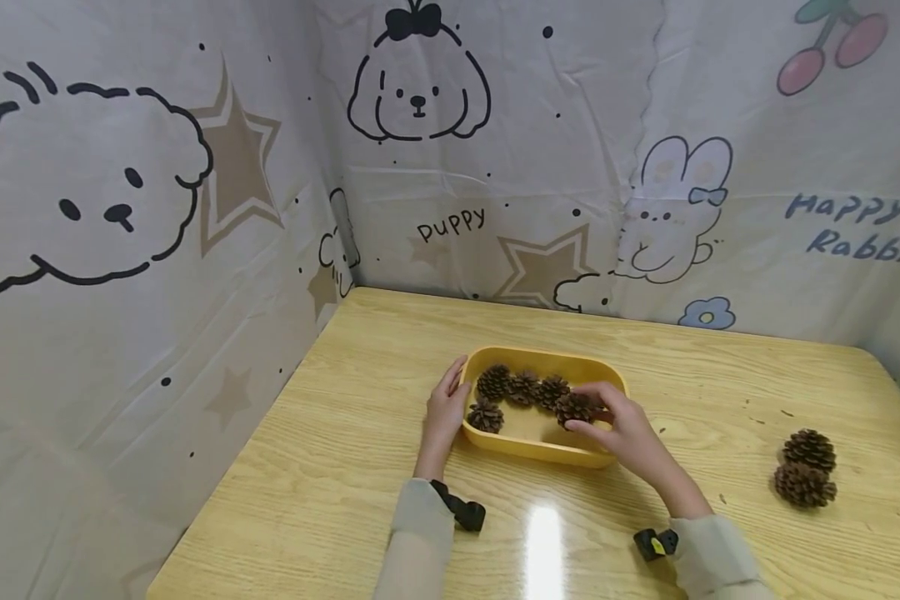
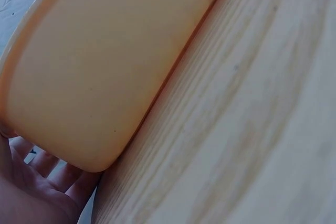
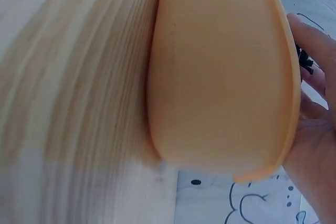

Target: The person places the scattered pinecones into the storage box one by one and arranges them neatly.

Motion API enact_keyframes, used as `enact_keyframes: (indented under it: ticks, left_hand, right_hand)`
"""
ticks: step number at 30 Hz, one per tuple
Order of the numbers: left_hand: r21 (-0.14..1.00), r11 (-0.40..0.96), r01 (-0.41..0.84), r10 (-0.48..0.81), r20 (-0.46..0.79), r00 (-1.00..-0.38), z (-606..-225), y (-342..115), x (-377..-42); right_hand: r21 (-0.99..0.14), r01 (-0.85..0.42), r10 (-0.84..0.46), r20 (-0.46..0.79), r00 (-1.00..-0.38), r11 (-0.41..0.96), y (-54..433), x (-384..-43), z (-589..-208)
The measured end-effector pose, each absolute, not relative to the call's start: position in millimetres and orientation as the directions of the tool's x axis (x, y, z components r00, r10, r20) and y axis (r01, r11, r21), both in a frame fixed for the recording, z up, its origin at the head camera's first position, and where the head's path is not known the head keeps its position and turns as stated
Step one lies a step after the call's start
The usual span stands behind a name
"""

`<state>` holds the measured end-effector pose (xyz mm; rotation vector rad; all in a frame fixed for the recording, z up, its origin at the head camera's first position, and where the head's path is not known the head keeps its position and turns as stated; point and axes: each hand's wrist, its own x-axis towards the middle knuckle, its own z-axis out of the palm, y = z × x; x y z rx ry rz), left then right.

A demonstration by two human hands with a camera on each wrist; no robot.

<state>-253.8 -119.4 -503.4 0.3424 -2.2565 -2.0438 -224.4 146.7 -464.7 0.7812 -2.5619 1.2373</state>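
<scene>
A yellow oblong plastic container stands on the table with several brown pine cones inside, most along its far side and one at the near left. My left hand holds the container's left end, fingers along the outer wall and thumb at the rim. In the left wrist view the left hand's fingers show against that end wall. My right hand reaches over the right end and grips a pine cone between thumb and fingers, low inside the container. The right wrist view shows the container's outer wall, with the hand beyond its rim.
Two more pine cones sit close together at the right of the wooden table. Small brown flakes lie scattered near them. A printed cloth hangs along the left and back edges of the table.
</scene>
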Motion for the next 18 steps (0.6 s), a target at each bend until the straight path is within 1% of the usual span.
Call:
enact_keyframes:
  ticks: [13, 18]
  left_hand:
    - [0.99, 0.096, -0.104, -0.204, -0.083, -0.976, -503.5, -121.0, -252.0]
    - [0.991, 0.097, -0.094, -0.201, -0.073, -0.977, -502.1, -120.8, -251.4]
  right_hand:
    - [-0.622, -0.574, -0.47, 0.347, -0.812, 0.533, 116.0, -238.0, -465.3]
    - [-0.622, -0.558, -0.521, 0.267, -0.811, 0.549, 107.1, -241.3, -464.0]
